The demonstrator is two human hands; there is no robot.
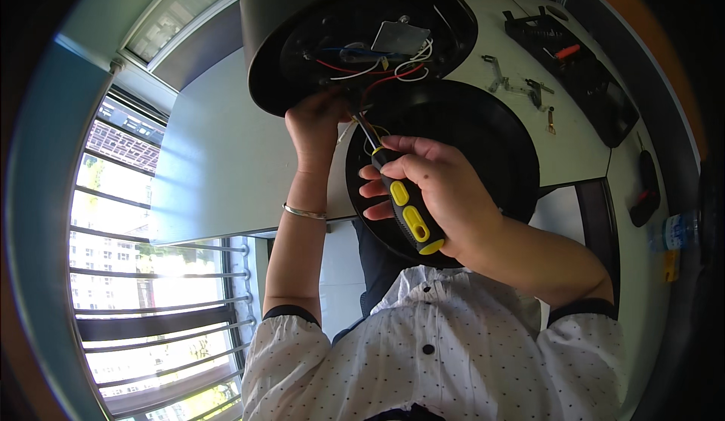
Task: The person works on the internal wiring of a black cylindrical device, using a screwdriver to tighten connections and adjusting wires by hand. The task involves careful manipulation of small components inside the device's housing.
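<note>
A dark round appliance housing [302, 13] is tilted with its open underside toward me, showing a metal plate [400, 37] and red, white and blue wires. My right hand [445, 187] grips a black-and-yellow screwdriver [411, 206], its shaft pointing up and left toward the housing's lower rim. There my left hand [313, 123] has its fingers bent in close to the shaft's tip; shadow hides what they hold. Below the housing lies a round black pan-like part [483, 141], with thin wires running between the two.
On the white table [219, 157], small metal pieces [536, 92] lie to the right. Beyond them is an open black tool case [585, 74] with a red-handled tool [566, 52]. A black tool [644, 187] and a plastic bottle [672, 232] are at far right. A barred window [151, 270] is at left.
</note>
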